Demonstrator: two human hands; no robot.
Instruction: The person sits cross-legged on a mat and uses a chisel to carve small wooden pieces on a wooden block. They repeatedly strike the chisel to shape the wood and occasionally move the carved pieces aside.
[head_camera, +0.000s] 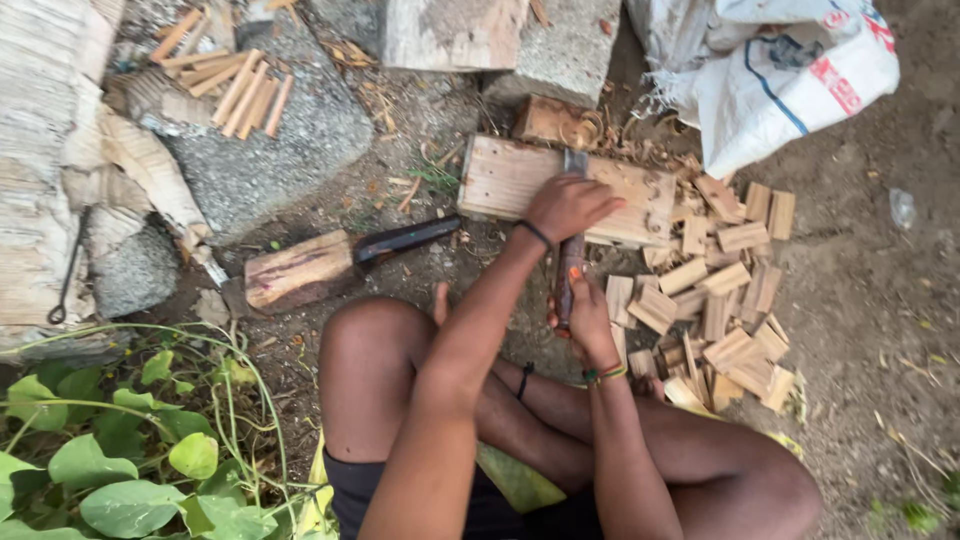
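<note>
Wood board (505, 180) ahead; cut blocks pile (725, 300) right; log (298, 272) left w/ blade (405, 240).

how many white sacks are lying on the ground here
1: a white sack lies at the top right, beyond the pile of wood pieces. Others may be out of view.

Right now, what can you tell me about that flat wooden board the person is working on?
The wooden board is a pale, flat rectangle of rough timber with visible grain and a few dark marks. It lies flat on the dirt, slightly tilted in the picture, beside a heap of small cut wood pieces. The left hand rests on top of it, over a dark blade tool whose handle the right hand grips. Curly shavings lie around its far edge.
</note>
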